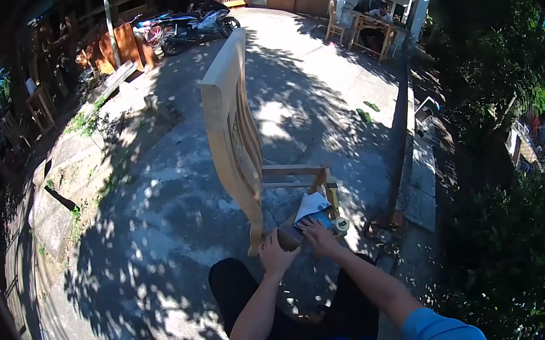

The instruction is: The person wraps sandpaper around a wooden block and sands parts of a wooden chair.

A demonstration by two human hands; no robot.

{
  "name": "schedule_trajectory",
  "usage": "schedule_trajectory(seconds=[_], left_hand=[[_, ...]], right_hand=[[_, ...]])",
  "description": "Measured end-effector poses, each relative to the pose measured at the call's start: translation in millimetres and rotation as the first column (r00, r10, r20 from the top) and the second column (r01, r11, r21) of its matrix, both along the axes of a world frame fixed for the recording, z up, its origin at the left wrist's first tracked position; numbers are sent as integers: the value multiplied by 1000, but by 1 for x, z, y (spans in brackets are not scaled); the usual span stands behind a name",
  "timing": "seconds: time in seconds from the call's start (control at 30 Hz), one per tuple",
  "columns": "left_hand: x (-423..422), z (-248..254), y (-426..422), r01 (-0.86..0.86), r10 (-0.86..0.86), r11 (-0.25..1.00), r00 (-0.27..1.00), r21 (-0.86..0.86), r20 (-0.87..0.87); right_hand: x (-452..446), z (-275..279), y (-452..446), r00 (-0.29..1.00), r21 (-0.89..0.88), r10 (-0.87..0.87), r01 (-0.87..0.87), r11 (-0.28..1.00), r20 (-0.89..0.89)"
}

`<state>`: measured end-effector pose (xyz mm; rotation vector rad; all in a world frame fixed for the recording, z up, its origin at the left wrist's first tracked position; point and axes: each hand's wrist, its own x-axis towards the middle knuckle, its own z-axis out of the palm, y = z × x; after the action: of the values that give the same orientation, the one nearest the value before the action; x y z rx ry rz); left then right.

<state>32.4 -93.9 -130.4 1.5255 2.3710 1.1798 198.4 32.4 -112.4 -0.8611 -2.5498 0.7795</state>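
Note:
An unfinished pale wooden chair [216, 119] stands before my knees, its tall back with curved slats to the left and its seat frame open. My left hand [278, 253] is closed around a brown piece of what looks like sandpaper [290, 236], bent into a curve. Close beside it, my right hand [320, 238] has its fingers pressed together at the other side of that piece. Right behind those fingers rests a white and blue printed sheet [313, 207] on the seat frame. A small round pale-topped object [341, 225] sits just right of it.
Motorbikes [197, 30] are parked at the back left near leaning brown boards [119, 47]. A person sits by a wooden table [371, 32] at the back right. A low concrete kerb [408, 150] and dense bushes [508, 232] line the right side.

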Motion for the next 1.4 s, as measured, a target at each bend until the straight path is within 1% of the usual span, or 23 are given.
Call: schedule_trajectory(seconds=[0.07, 0.1, 0.2, 0.3, 0.4, 0.5, 0.6, 0.67, 0.7, 0.9, 1.03, 1.13, 1.23, 1.33, 1.4], left_hand=[[4, 3, 1, -13, 14, 1000, 1000, -13, 7], [4, 2, -2, -20, 20, 1000, 1000, -21, 7], [3, 3, -2, 0, 0, 1000, 999, 2, 36], [4, 3, -4, -8, 9, 1000, 999, -27, 41], [3, -3, -4, 14, -13, 1000, 999, -12, 45], [5, 0, -8, 5, -2, 997, 999, -82, 41], [3, -6, -10, 26, -23, 996, 999, -84, 34], [1, -16, -8, 20, -19, 999, 1000, -47, 15], [1, -17, -9, 17, -17, 999, 1000, -31, 8], [5, -8, -12, 21, -16, 995, 999, -100, 44], [6, -6, -12, 18, -12, 991, 999, -133, 47], [5, -5, -13, 36, -28, 994, 997, -101, 78], [5, -8, -12, 37, -27, 992, 996, -118, 83], [4, -7, -12, 43, -26, 991, 990, -126, 138], [5, -10, -12, 34, -28, 995, 998, -97, 60]], right_hand=[[1, 0, 1, 999, -2, 12, -12, 1000, -46], [1, -2, 2, 999, -14, 1, -1, 1000, -32], [-1, -5, -1, 997, -26, -21, 19, 999, -72], [-1, -7, -4, 995, -25, -25, 23, 999, -94], [0, -6, -7, 995, -21, -23, 21, 1000, -97], [2, -9, -9, 995, -5, -14, 14, 1000, -104], [3, -11, -12, 994, -10, -20, 19, 1000, -105], [2, -12, -14, 994, -19, -36, 34, 999, -107], [2, -13, -17, 993, -26, -45, 42, 999, -107], [2, -12, -17, 994, -37, -35, 32, 999, -100], [4, -6, -21, 997, -9, -29, 28, 1000, -74], [4, -14, -17, 998, -24, -4, 3, 1000, -67], [5, -14, -17, 999, -13, -1, 1, 1000, -41], [4, -13, -19, 999, -24, -8, 7, 1000, -47], [4, -13, -17, 1000, -9, -11, 11, 1000, -25]])
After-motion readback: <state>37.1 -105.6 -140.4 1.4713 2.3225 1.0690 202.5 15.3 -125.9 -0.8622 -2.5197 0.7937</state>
